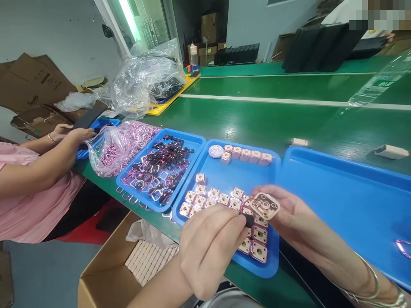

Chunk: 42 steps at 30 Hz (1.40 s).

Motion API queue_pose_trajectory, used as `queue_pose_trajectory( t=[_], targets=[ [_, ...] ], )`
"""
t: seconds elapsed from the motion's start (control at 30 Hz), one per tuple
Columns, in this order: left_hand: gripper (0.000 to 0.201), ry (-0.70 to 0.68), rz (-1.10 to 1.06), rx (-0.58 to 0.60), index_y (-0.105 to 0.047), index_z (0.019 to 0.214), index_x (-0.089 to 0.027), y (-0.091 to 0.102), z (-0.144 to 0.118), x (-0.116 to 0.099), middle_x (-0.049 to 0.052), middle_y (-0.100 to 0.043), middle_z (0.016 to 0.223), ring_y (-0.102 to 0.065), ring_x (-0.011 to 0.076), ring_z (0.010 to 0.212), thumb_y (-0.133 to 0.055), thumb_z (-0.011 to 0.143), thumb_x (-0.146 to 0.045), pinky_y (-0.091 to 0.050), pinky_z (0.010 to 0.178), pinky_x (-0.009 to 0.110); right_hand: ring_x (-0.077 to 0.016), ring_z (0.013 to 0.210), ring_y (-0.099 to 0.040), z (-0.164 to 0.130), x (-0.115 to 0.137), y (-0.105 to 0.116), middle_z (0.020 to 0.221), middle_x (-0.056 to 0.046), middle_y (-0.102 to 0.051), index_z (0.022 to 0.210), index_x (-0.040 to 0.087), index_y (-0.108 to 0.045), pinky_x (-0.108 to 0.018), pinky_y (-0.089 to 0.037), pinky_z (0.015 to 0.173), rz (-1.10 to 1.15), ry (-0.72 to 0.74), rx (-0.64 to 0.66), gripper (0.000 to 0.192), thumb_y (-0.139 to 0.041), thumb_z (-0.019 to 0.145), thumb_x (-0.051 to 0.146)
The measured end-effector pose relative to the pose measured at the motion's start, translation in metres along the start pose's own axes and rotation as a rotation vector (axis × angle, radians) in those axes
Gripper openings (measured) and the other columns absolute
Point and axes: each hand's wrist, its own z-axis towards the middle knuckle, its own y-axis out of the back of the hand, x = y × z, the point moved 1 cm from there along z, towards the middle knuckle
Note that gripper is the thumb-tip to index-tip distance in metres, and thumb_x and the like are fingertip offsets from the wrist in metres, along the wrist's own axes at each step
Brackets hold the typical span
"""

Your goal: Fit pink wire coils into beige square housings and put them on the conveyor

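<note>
The left hand point(208, 248) pinches a small black piece point(249, 220) between thumb and fingertips; the right hand point(289, 209) grasps a cream casing point(268, 207) by its right-hand edge, its hollow side with round moulded details turned toward the camera; the casing sits at two o'clock from the black piece, both held above the near right part of the middle blue tray point(231, 175); a thin dark wire appears to run between casing and black piece, though the left fingers hide too much to be sure. Taking clock directions from the two hands, packed cream blocks with pinkish rims point(259, 234) lie below and around them in that tray; at twelve o'clock a short row of similar blocks point(245, 155) lines its far side; at eleven o'clock lies a round white disc point(215, 151); at ten o'clock the left blue tray point(189, 141) holds a tangle of wired black parts point(173, 156), with a clear bag of pinkish-purple pieces point(118, 147) beyond; at three o'clock stretches the right blue tray point(340, 196), a purple loop point(403, 248) near its right end; pale casings lie past its far rim at one o'clock point(299, 142) and two o'clock point(391, 151); at eight o'clock an open carton point(105, 278) holds rows of pale blocks point(147, 261); at nine o'clock a co-worker in pink point(32, 192) handles a dark object point(90, 117).
</note>
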Motion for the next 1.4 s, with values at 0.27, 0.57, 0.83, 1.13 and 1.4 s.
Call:
queue_pose_trajectory(
  t=[0.27, 0.57, 0.83, 1.13, 1.4],
  targets=[
    [0.013, -0.002, 0.031, -0.023, -0.069, 0.092, -0.014, -0.004, -0.003, -0.010, 0.004, -0.073, 0.087, -0.070, 0.0159, 0.086, -0.057, 0.087, -0.011, -0.061, 0.075, 0.023, -0.0139, 0.077, -0.067, -0.002, -0.003, 0.003, 0.091, -0.003, -0.073, 0.108, 0.024, -0.066, -0.022, -0.053, 0.072, 0.006, -0.026, -0.026, 0.039, -0.079, 0.072, 0.019],
    [0.017, 0.018, 0.055, -0.093, -0.070, 0.079, -0.015, -0.014, -0.002, -0.014, -0.002, -0.072, 0.081, -0.068, 0.0090, 0.082, -0.056, 0.087, -0.011, -0.056, 0.079, 0.016, -0.0136, 0.075, -0.067, -0.004, 0.000, 0.002, 0.088, -0.002, -0.073, 0.105, 0.024, -0.068, -0.021, -0.053, 0.072, -0.010, -0.022, -0.036, 0.038, -0.081, 0.070, 0.021],
    [0.022, 0.026, -0.008, 0.204, -0.070, 0.094, -0.011, 0.010, 0.009, -0.012, 0.004, -0.073, 0.091, -0.067, 0.0122, 0.094, -0.048, 0.093, -0.013, -0.055, 0.086, 0.020, -0.0156, 0.080, -0.066, -0.002, 0.000, 0.007, 0.094, -0.001, -0.072, 0.095, 0.028, -0.073, -0.021, -0.053, 0.073, -0.123, 0.071, -0.082, 0.039, -0.088, 0.059, 0.027],
    [0.013, 0.097, -0.004, 0.031, -0.070, 0.090, -0.010, -0.008, -0.004, -0.024, 0.003, -0.073, 0.087, -0.069, 0.0142, 0.086, -0.060, 0.083, -0.007, -0.060, 0.080, 0.023, -0.0165, 0.077, -0.065, -0.006, 0.001, 0.008, 0.092, -0.002, -0.072, 0.097, 0.027, -0.073, -0.022, -0.053, 0.071, -0.131, 0.041, -0.140, 0.042, -0.088, 0.058, 0.026],
    [0.012, 0.136, -0.038, -0.037, -0.071, 0.084, -0.010, -0.016, -0.005, -0.031, 0.003, -0.074, 0.081, -0.069, 0.0144, 0.081, -0.060, 0.083, -0.006, -0.062, 0.077, 0.024, -0.0130, 0.069, -0.065, -0.008, 0.002, 0.002, 0.083, -0.001, -0.072, 0.097, 0.026, -0.072, -0.019, -0.052, 0.067, -0.073, -0.017, -0.103, 0.038, -0.086, 0.062, 0.023]
  ],
)
